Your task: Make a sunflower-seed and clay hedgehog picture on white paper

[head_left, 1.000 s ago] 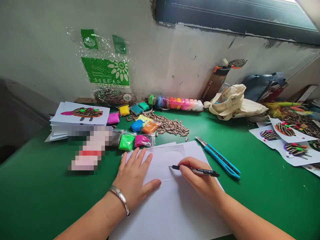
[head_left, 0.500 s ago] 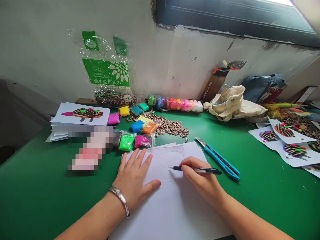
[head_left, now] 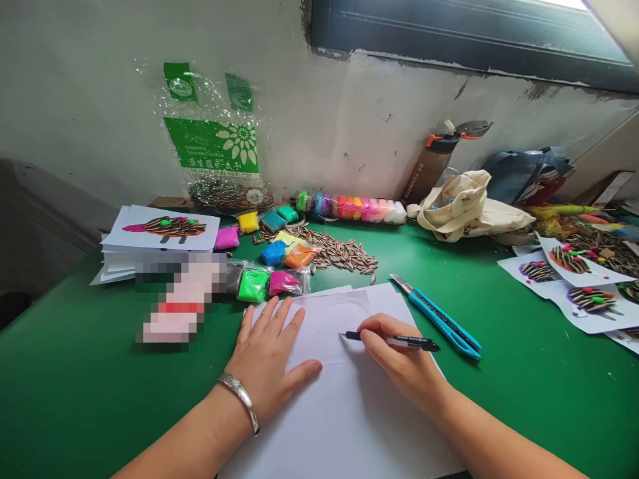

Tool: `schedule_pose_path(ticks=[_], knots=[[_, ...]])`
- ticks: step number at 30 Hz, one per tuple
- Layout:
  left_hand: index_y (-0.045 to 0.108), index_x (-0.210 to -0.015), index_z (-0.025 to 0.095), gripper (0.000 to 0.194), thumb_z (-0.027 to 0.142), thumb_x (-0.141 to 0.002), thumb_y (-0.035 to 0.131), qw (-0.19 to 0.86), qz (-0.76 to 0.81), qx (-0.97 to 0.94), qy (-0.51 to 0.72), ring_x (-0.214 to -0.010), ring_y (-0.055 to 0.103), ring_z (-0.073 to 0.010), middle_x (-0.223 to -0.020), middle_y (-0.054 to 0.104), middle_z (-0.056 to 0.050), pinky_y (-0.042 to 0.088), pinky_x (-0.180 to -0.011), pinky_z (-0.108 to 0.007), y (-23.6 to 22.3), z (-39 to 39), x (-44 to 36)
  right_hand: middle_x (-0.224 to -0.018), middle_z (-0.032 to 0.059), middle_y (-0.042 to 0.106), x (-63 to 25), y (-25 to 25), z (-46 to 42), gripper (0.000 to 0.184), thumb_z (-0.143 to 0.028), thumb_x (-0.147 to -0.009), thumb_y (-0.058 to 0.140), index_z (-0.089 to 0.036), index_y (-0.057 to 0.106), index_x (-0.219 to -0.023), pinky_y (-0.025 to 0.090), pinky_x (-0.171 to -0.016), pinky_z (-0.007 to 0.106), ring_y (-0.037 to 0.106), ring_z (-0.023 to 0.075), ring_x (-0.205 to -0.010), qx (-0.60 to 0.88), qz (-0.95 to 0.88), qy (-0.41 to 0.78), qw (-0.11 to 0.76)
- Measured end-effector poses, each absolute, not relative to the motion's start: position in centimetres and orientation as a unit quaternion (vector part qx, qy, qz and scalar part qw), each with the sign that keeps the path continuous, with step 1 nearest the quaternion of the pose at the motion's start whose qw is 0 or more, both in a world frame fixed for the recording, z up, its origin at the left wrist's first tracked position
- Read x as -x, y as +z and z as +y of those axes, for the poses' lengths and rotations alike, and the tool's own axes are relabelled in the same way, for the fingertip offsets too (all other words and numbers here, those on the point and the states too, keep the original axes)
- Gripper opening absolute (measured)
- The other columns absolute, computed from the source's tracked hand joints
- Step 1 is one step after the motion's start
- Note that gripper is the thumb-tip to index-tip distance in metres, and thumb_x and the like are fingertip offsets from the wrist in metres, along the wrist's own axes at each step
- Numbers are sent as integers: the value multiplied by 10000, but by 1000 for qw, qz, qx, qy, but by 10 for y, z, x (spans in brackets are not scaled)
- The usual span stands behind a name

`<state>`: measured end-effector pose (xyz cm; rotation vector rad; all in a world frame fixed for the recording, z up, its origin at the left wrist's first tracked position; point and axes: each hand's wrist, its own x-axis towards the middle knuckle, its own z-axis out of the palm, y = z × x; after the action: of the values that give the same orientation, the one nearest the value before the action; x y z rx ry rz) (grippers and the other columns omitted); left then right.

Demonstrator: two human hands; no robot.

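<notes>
1. Head view, lower centre: the left hand (head_left: 269,359) lies flat with fingers spread, pressing down a white paper sheet (head_left: 349,426) and gripping nothing; a silver bangle (head_left: 240,399) circles its wrist.
2. The right arm reaches in from the lower right, the right hand (head_left: 402,359) curled around a slim black pen (head_left: 399,342), tip at a faint curved outline (head_left: 344,307) on the paper.
3. Just right of the paper, a blue utility knife (head_left: 442,322) lies on the green tabletop (head_left: 74,379).

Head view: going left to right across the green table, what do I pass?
Stack of seed-picture cards, neon green clay packet, left hand, right hand holding black pen, blue utility knife, seed-picture sheets.
</notes>
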<state>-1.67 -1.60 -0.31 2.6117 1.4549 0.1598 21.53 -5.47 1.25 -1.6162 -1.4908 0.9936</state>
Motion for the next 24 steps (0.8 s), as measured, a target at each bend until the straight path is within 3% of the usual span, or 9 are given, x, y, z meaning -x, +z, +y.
schedule_pose_path(ticks=[24], knots=[[398,-1385,233,706,637,-809,447,86,498,-863,13,-1376,187,-341,-1479,306,-117,129,-1075,-612,1,-15,14,-691,-12,603,-216,12,-53,154,-209,-813,497,-191,624,-728,371,-593,236,508,133,-658,616,-585,388,358]])
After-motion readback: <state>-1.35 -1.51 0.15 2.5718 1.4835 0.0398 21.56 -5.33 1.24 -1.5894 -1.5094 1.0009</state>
